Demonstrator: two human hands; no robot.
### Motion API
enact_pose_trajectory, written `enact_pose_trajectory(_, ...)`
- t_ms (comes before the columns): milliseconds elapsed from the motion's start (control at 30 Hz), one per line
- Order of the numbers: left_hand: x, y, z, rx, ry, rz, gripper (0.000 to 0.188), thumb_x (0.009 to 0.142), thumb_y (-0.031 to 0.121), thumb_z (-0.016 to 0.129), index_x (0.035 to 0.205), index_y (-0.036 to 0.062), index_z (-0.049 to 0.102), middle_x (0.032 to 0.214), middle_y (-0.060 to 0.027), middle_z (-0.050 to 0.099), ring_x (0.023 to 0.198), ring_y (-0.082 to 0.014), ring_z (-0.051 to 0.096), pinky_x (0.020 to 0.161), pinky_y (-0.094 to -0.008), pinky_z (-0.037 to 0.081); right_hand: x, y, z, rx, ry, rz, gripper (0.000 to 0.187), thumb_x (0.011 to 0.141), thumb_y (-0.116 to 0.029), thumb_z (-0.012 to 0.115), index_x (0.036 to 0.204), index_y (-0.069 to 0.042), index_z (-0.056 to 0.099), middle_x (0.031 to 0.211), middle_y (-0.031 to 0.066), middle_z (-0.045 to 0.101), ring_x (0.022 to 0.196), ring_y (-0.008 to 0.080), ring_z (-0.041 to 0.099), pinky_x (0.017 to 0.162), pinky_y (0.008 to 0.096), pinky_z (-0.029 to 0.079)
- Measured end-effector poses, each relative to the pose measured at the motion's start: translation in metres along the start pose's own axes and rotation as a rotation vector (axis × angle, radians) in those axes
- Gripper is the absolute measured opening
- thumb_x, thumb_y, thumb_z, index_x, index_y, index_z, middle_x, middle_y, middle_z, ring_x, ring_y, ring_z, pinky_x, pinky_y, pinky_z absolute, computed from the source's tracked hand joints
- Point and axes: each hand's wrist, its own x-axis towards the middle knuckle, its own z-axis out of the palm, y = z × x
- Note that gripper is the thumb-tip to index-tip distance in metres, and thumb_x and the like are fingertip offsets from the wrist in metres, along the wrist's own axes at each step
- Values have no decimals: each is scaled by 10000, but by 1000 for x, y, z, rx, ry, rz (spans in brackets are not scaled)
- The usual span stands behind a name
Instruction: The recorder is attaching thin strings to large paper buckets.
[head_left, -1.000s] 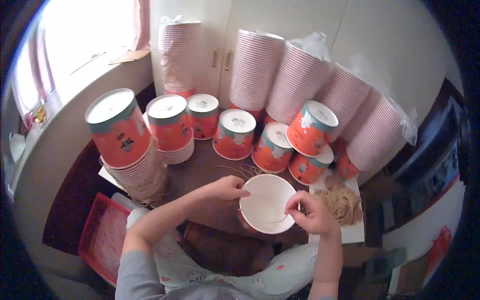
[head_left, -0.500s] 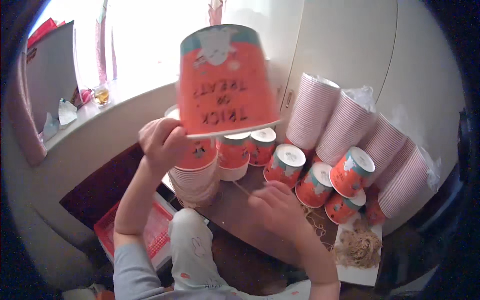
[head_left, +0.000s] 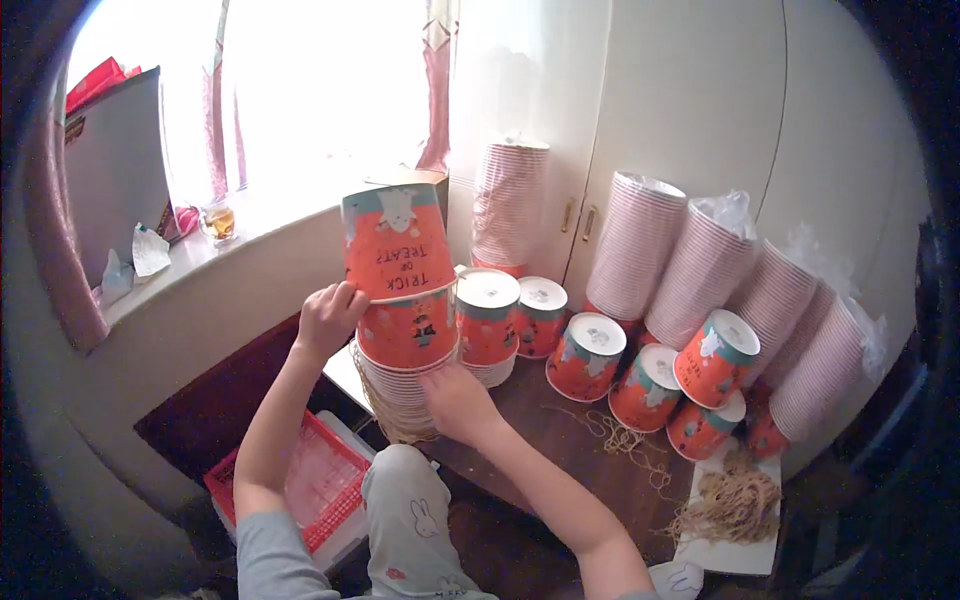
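An upside-down orange paper bucket [head_left: 398,240] with a teal band and a white ghost figure sits over the top of a stack of nested buckets [head_left: 405,335]. My left hand [head_left: 332,316] pinches its rim at the left side. Against the stacked white rims, on the near right side, my right hand [head_left: 458,402] has its fingers closed; what they hold, if anything, is hidden. Strands of tan twine hang along the left side of this stack. Just behind it stands a shorter stack of upturned buckets [head_left: 488,308].
Single upturned buckets [head_left: 585,358] stand on the brown table [head_left: 530,450]. Tall bucket stacks [head_left: 635,245] lean by the white cabinet. A tangle of twine [head_left: 735,500] lies on a white board at right, loose strands beside it. Below left is a red basket [head_left: 325,480].
My left hand has lowered the bucket from high in front of me onto the stack. My right hand has moved left, from over the table to the stack's rims.
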Motion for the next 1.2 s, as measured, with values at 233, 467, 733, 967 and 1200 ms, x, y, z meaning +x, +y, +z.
enact_pose_trajectory(233,-11,23,-17,-164,-103,-141,181,664,56,580,829,52,505,731,-68,490,666,-211,557,540,-311,497,-19,-6,8,-42,-102,-3,175,666,-103,503,809,-8,539,832,133,551,850,301,521,784,392,412)
enact_pose_trajectory(467,49,31,-35,-304,52,-309,347,722,117,596,1039,34,483,1087,-166,480,1022,-311,495,818,-408,447,-30,-19,15,85,-118,-2,216,627,-90,550,832,-27,522,850,126,528,846,294,506,766,390,407)
enact_pose_trajectory(733,72,54,-12,-292,-266,-232,388,746,285,592,1086,111,527,1053,-88,537,1054,-267,473,907,-414,327,-59,-30,12,20,-16,-30,283,640,-76,569,914,-23,521,988,173,520,952,318,497,848,409,391)
enact_pose_trajectory(967,60,65,-13,-225,-297,-190,427,738,254,592,1132,118,502,1039,-90,539,1025,-262,489,898,-414,332,-113,-48,-46,493,-611,-15,313,685,-134,568,953,16,508,1020,181,518,954,332,502,822,403,423)
enact_pose_trajectory(1200,90,149,2,-515,-242,-57,443,698,211,623,1096,60,503,1118,-127,470,1077,-304,444,888,-446,364,-189,-54,-113,504,-559,27,239,705,-149,572,900,-17,533,862,132,555,843,305,549,711,409,458)
